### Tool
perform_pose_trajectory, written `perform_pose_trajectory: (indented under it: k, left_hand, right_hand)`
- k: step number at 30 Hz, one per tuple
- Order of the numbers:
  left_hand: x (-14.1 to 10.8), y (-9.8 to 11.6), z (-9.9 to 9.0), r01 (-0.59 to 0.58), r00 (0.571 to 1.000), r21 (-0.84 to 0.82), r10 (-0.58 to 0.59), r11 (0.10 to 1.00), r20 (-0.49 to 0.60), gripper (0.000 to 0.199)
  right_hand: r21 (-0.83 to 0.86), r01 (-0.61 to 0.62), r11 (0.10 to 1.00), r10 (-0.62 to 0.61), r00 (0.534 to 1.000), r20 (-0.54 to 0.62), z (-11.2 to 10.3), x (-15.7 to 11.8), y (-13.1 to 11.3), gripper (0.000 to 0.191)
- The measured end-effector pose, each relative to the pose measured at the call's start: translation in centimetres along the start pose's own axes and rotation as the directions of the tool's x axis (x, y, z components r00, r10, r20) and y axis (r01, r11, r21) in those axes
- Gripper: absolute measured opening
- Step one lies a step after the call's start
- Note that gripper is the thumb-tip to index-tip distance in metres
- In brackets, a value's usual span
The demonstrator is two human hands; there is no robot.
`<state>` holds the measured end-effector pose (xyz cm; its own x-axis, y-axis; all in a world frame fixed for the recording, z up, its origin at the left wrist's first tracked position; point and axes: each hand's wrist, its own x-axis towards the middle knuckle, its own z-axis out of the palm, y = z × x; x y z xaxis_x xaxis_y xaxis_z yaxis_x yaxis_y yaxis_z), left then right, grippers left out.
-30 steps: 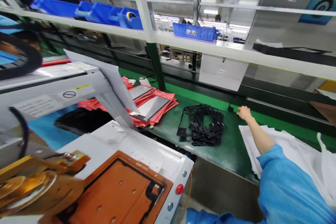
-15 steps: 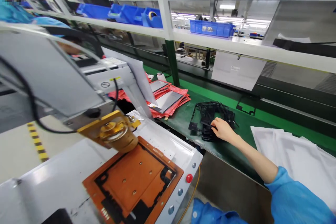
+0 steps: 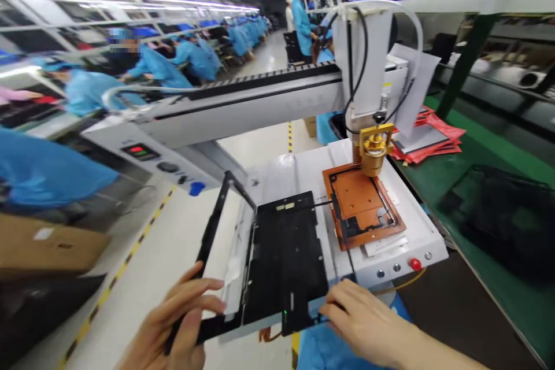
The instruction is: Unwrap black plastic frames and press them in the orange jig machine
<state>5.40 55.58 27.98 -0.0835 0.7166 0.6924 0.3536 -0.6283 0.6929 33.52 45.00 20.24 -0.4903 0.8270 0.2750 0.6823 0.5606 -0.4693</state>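
Observation:
At the lower left, my left hand (image 3: pixel 182 318) is curled around the edge of a black rectangular frame (image 3: pixel 212 225), its fingers reaching over the open middle. Beside that frame lies a flat black panel (image 3: pixel 284 260) with small light labels near its top. My right hand (image 3: pixel 359 318) is at the panel's lower right corner, its fingers pinched on a thin black frame (image 3: pixel 349 263); slender bars run up from there towards the orange fixture plate (image 3: pixel 359 205). My fingers hide part of that grip. Above the fixture hangs a brass-coloured machine head (image 3: pixel 373 153).
The white machine's gantry beam (image 3: pixel 260 107) crosses above the work. A red button (image 3: pixel 415 264) sits on its front edge. On the green bench to the right are a blurred black stack (image 3: pixel 507 219) and red-wrapped panels (image 3: pixel 427 137). Co-workers in blue sit at the left.
The view has swung left. My right hand has left the black stack on the bench and come over to the machine with a thin black frame. My left hand has come into view.

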Motion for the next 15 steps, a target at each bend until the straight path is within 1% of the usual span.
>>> perform_pose_trajectory:
  k: [1, 3, 5, 7, 9, 11, 13, 14, 15]
  left_hand:
    - [0.0, -0.2, -0.1, -0.051, 0.999, 0.006, 0.051, 0.999, 0.003, 0.021]
    - [0.1, -0.6, 0.0, -0.133, 0.991, 0.011, 0.133, 0.991, 0.011, 0.014]
    - [0.1, -0.8, 0.1, -0.189, 0.982, -0.001, 0.189, 0.982, -0.019, 0.01]
    - [0.0, -1.0, 0.1, -0.185, 0.982, -0.023, 0.184, 0.982, -0.044, 0.012]
    - [-0.2, -1.1, 0.3, -0.162, 0.985, -0.043, 0.159, 0.986, -0.068, 0.017]
    - [-0.5, -1.1, 0.6, -0.143, 0.986, -0.041, 0.139, 0.989, -0.095, 0.019]
    - [-1.0, -1.0, 1.3, -0.156, 0.98, -0.016, 0.153, 0.988, -0.126, 0.016]
    - [-1.3, -1.0, 1.8, -0.177, 0.977, -0.002, 0.175, 0.984, -0.121, 0.013]
    - [-1.7, -1.0, 2.3, -0.199, 0.976, 0.008, 0.199, 0.98, -0.087, 0.009]
  right_hand:
    - [-0.037, 0.031, 0.999, -0.03, 0.999, 0.032, 1.6, 2.1, 0.2, 0.012]
    - [-0.091, 0.065, 0.994, -0.057, 0.995, 0.087, 4.0, 5.6, 1.0, 0.009]
    - [-0.11, 0.083, 0.991, -0.07, 0.991, 0.113, 5.4, 8.0, 1.8, 0.009]
    - [-0.104, 0.102, 0.989, -0.09, 0.99, 0.113, 6.2, 9.3, 2.3, 0.01]
    - [-0.103, 0.121, 0.987, -0.11, 0.988, 0.106, 6.8, 9.6, 2.3, 0.012]
    - [-0.114, 0.133, 0.985, -0.122, 0.988, 0.097, 7.3, 9.2, 2.0, 0.015]
    - [-0.123, 0.143, 0.982, -0.135, 0.988, 0.072, 7.5, 8.1, 1.4, 0.022]
    - [-0.121, 0.146, 0.982, -0.141, 0.989, 0.049, 7.4, 7.3, 1.0, 0.028]
    - [-0.109, 0.147, 0.983, -0.145, 0.989, 0.025, 7.2, 6.2, 0.6, 0.034]
